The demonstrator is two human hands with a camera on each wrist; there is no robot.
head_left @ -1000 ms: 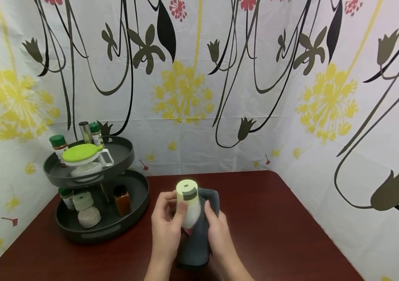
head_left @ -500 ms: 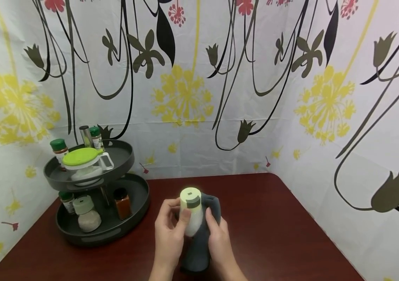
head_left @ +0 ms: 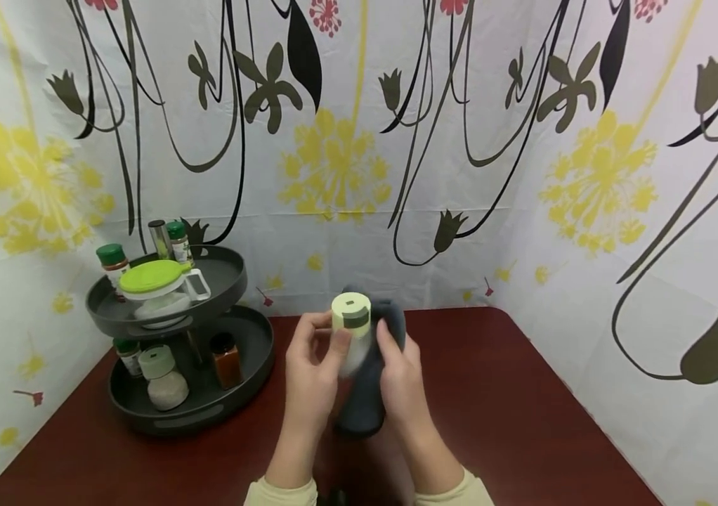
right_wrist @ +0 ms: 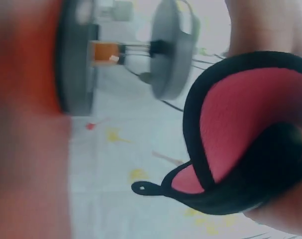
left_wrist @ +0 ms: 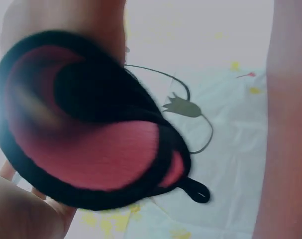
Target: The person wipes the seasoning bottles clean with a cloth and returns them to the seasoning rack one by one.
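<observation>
My left hand (head_left: 313,365) grips a shaker bottle (head_left: 351,309) with a pale yellow-green cap and a whitish body, thumb across its front. My right hand (head_left: 402,369) holds a dark blue-grey cloth (head_left: 362,407) against the bottle's right side, its thumb pressing from the front. The cloth hangs below the bottle. From below, the left wrist view shows the cloth's pink inner face (left_wrist: 101,159), curled within a black border with a small loop (left_wrist: 195,190). The same pink side (right_wrist: 235,109) fills the right of the right wrist view. The bottle's lower part is hidden by the cloth.
On the left of the dark red table (head_left: 492,393) stands a two-tier grey turntable rack (head_left: 207,411). It carries a green-lidded container (head_left: 157,277), a white-capped shaker (head_left: 166,383), an orange-brown spice jar (head_left: 226,362) and other jars. A flower-patterned curtain (head_left: 447,161) hangs behind.
Both hands have risen in the head view, shifting slightly right with the bottle and cloth. Pale sleeve cuffs have come into sight. The grips look the same.
</observation>
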